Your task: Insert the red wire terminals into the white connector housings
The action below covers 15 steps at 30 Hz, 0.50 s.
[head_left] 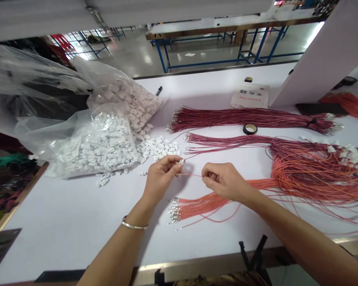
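Observation:
Between thumb and fingers, my left hand (162, 176) pinches a small white connector housing (181, 161). A dark red wire runs from the housing toward the right. My right hand (222, 178) is closed on an orange-red wire (192, 174), which stretches across to the left fingertips; whether its end sits inside the housing is hidden. Below the hands lies a bundle of orange wires (197, 206) with metal terminals at the left end. Above them is a thin bundle of dark red wires (226, 140). Loose white housings (161, 147) are heaped just beyond my left hand.
Clear bags of white housings (98, 143) and pinkish housings (128, 99) stand at the left. A thick dark red wire bundle (241, 119) and a tape roll (250, 129) lie farther back. Wires with housings attached (310, 167) spread at the right. A slanted post (325, 51) rises back right.

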### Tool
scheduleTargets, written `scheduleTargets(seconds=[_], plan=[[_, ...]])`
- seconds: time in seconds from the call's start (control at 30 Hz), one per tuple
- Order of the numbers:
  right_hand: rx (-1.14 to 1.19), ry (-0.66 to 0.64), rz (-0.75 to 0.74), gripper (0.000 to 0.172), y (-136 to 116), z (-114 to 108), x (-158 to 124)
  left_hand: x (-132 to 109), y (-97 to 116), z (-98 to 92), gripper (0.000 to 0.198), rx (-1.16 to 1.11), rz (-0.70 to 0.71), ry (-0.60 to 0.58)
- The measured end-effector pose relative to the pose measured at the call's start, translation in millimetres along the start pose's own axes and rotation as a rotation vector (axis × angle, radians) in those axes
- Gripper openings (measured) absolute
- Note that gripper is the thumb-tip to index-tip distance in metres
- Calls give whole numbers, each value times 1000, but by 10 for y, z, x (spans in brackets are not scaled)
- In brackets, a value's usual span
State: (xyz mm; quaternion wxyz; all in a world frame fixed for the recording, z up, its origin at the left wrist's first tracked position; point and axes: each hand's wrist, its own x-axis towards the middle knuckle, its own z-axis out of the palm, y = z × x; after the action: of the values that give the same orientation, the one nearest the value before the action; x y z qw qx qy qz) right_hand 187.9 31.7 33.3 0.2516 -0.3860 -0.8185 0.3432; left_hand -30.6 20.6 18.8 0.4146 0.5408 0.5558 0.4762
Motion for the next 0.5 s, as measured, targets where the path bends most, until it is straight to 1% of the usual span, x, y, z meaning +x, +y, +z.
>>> scheduleTargets(seconds=[0.03,0.1,0.13,0.2,0.23,0.3,0.37,0.43,0.5], plan=[[60,18,2,11,-28,3,-7,-19,10,41,22,-120,-73,-34],[110,42,-64,9,-87,29,2,-48,12,113,23,-281,-164,-89],[117,60,-111,10,-104,45,13,-58,7,140,23,-325,-190,-106],[119,143,-174,13,-88,69,35,-69,-10,175,25,-367,-219,-124],[116,199,-179,15,-53,78,38,-72,-16,184,27,-378,-223,-119],[89,304,-135,16,52,92,25,-75,-21,194,36,-408,-233,-111],[29,363,-73,17,162,113,-4,-77,-10,199,39,-459,-268,-121],[-33,376,-51,18,237,149,-31,-78,10,204,30,-504,-308,-134],[-76,381,-75,19,264,190,-45,-78,31,210,22,-520,-331,-128]])
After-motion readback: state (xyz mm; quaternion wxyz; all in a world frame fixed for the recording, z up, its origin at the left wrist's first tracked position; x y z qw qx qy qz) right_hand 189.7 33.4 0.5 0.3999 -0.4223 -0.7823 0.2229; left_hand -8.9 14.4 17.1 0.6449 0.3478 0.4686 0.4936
